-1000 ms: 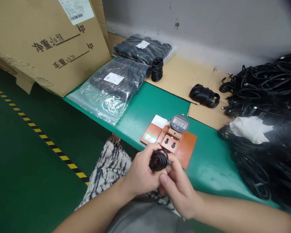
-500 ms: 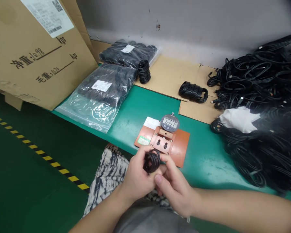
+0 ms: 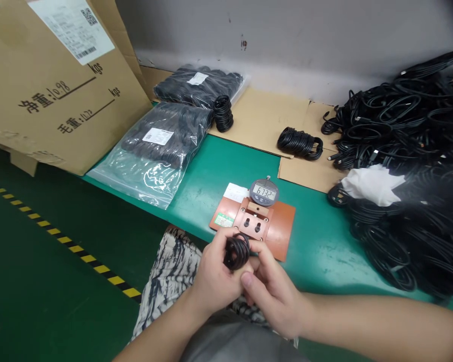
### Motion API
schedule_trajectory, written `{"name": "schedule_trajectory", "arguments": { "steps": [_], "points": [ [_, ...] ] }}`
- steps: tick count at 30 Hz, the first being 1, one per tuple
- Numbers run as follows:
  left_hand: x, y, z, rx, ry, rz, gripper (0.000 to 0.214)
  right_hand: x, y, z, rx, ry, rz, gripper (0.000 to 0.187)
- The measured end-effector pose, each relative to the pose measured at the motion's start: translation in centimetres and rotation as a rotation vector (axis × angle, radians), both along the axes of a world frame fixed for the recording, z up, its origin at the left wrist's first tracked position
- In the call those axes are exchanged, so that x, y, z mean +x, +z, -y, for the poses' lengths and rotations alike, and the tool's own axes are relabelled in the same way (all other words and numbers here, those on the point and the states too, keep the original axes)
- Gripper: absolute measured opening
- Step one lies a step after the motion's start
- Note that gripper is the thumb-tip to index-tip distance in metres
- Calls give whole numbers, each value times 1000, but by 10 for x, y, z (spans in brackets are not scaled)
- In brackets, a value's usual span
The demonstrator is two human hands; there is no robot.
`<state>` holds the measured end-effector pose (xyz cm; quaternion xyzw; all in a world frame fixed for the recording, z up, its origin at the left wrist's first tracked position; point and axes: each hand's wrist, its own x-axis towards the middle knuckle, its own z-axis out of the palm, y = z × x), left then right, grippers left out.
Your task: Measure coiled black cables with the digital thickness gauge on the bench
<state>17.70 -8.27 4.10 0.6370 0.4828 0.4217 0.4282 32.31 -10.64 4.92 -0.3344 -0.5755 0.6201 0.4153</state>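
Note:
A small coil of black cable [image 3: 237, 251] is gripped in my left hand [image 3: 217, 274], its loops showing between thumb and fingers. My right hand [image 3: 274, 294] is closed against the right side of the same coil, thumb pressed near the left hand's fingers. What its fingertips pinch underneath is partly hidden. Just beyond both hands lies an orange-brown measuring fixture [image 3: 281, 231] carrying a round digital gauge [image 3: 264, 192] with lit digits. The hands overlap the fixture's near edge.
Bagged cable coils [image 3: 162, 136] lie at the left beside a large cardboard box [image 3: 60, 90]. Two separate coils, one upright [image 3: 223, 113] and one lying down [image 3: 300, 143], rest on cardboard. A big heap of loose black cables [image 3: 400, 120] with a white cloth [image 3: 373, 185] fills the right side.
The digits on the gauge have changed to a higher reading. Both hands keep nearly the same hold on the coil; the view has shifted slightly.

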Motion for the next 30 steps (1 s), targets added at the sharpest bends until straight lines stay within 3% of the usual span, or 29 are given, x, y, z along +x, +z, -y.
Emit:
{"name": "schedule_trajectory", "arguments": {
  "steps": [30],
  "points": [
    [0,0,-1,15,0,7,36,0,3,-1,-55,15,-38,31]
  ]
}}
